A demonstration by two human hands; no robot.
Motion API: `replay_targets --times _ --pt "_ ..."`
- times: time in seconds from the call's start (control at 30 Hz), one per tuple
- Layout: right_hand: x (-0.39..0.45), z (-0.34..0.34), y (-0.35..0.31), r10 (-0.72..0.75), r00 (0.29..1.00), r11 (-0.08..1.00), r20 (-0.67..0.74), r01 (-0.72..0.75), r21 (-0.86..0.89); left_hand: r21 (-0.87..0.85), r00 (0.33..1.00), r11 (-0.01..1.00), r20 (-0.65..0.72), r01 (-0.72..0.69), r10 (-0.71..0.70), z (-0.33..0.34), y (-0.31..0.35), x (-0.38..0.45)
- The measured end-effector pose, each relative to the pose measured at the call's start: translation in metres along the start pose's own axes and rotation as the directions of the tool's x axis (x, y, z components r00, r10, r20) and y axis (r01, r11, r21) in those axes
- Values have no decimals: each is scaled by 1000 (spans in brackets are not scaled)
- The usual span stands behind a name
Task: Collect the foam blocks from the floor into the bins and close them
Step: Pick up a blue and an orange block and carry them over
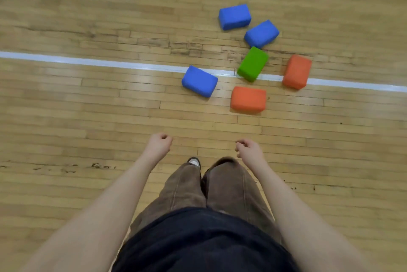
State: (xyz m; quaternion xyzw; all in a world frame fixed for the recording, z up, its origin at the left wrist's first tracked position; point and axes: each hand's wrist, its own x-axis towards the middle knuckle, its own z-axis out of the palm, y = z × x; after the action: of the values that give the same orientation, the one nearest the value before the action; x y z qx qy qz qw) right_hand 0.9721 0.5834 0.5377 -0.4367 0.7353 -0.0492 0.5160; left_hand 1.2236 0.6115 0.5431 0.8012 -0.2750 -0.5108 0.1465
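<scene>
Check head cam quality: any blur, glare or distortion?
Head view: wide-angle bend curves the white line; soft glare patches on the wood floor; foam blocks slightly soft-edged, colours clear; both hands a bit blurred; lighting even, shadows faint.

Both bare forearms reach forward and down in front of the body, roughly parallel. The left hand (159, 143) and the right hand (248, 149) hang at about the same height, well apart, fingers loosely curled inward and holding nothing.
</scene>
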Motion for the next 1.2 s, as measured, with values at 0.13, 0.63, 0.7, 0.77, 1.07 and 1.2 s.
replay_targets --times 0.13,0.63,0.7,0.77,1.07,1.2 --pt "37 -29 -16 87 995 993 -51 -82 90 40 998 998 52 -50 48 7 83 52" --pt "228 -91 -171 -157 987 972 13 157 -177 433 947 849 38 -304 320 11 247 214" --pt "257 -77 -191 -186 982 959 21 186 -213 508 942 800 70 -318 329 4 246 249" --pt "295 -56 -204 -209 978 950 24 209 -233 564 932 750 115 -345 342 2 242 291" --pt "493 60 -164 -267 964 921 -11 252 -298 672 854 549 267 -497 446 51 189 501" --pt "589 109 -120 -263 965 893 16 250 -374 678 824 494 325 -545 463 95 150 593"
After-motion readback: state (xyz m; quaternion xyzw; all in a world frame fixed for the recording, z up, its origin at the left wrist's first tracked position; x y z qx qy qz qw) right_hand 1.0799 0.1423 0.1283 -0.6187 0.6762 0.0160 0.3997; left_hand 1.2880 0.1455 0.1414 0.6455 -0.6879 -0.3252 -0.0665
